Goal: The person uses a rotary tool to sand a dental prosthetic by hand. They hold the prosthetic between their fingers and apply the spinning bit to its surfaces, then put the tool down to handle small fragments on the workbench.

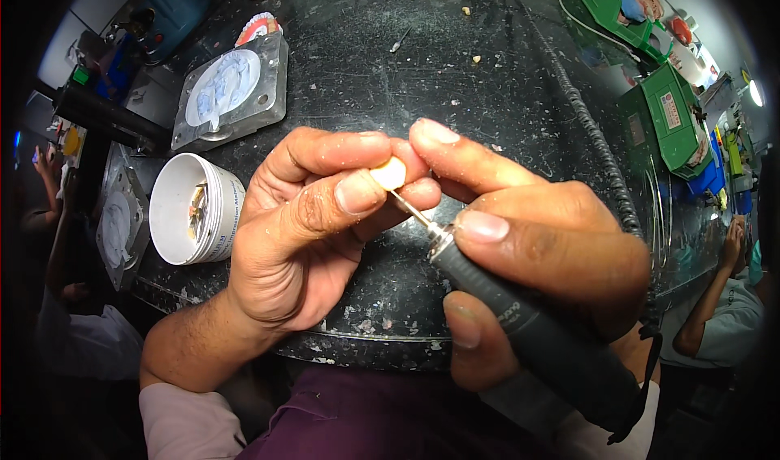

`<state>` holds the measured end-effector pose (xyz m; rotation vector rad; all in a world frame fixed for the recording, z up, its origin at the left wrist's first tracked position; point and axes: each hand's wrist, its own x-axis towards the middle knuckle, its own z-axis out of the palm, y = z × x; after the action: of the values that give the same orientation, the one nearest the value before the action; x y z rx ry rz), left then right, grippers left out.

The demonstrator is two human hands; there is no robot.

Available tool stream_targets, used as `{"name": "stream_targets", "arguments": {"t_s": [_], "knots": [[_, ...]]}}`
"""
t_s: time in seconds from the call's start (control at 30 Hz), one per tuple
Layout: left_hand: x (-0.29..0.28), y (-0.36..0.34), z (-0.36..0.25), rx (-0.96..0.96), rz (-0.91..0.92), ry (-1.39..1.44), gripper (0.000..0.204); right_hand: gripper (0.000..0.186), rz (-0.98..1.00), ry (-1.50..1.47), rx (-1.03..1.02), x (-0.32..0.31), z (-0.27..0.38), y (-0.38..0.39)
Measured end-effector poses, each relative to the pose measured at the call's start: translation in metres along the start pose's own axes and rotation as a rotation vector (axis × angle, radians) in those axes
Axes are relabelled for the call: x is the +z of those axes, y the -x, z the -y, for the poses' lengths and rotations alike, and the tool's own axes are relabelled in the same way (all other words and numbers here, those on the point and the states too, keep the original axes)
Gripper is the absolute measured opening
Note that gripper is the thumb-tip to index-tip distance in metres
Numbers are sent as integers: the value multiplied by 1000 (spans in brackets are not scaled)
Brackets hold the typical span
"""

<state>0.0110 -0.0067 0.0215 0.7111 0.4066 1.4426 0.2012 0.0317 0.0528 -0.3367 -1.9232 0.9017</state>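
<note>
At left, flask (pixel 275 102) with plaster (pixel 223 90) set in it; below, open tub (pixel 174 208), just beside the left hand (pixel 296 224). Could tip the tub with a sideways jerk of that hand.

At centre, left hand pinched tight on the piece (pixel 391 172), thumb against fingers. Small, pale yellow, mostly hidden by fingertips. Could twist or fly out under a hard push, given so shallow a hold and dust on the skin; then easily lost on the speckled table (pixel 366 94).

Just right of that, bur (pixel 414 213), tip at the piece's lower edge, seemingly touching. Cannot tell whether spinning. If running, could skid off the rounded edge and nick the left thumb, from too much pressure or a poor angle. Could also overcut by dwelling on one spot.

Right of centre, right hand (pixel 544 232) wrapped around the handpiece (pixel 528 318), thumb close to the bur. Could slip forward with a loosened grip.

Farther right, cord (pixel 578 106); if joined to the handpiece, could drag it off line by snagging.
</note>
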Motion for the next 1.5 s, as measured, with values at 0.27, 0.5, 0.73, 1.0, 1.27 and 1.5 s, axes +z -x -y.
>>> {"name": "stream_targets", "arguments": {"t_s": [0.27,0.5,0.73,1.0,1.27,1.5], "knots": [[-4,3,-1,4,-10,-6,22,34,85,76,53,1,0,0],[-8,4,0,14,-7,-40,22,37,118,147,17,3,-5,2],[-6,5,-2,-1,-8,-24,24,39,60,69,82,7,-3,4],[-2,5,-2,16,-29,-66,23,37,26,-107,156,11,2,6],[-3,5,-1,40,-53,-95,21,35,74,-112,149,9,-2,4],[-7,6,-1,40,-27,-100,22,32,78,-102,113,10,-4,4]]}}
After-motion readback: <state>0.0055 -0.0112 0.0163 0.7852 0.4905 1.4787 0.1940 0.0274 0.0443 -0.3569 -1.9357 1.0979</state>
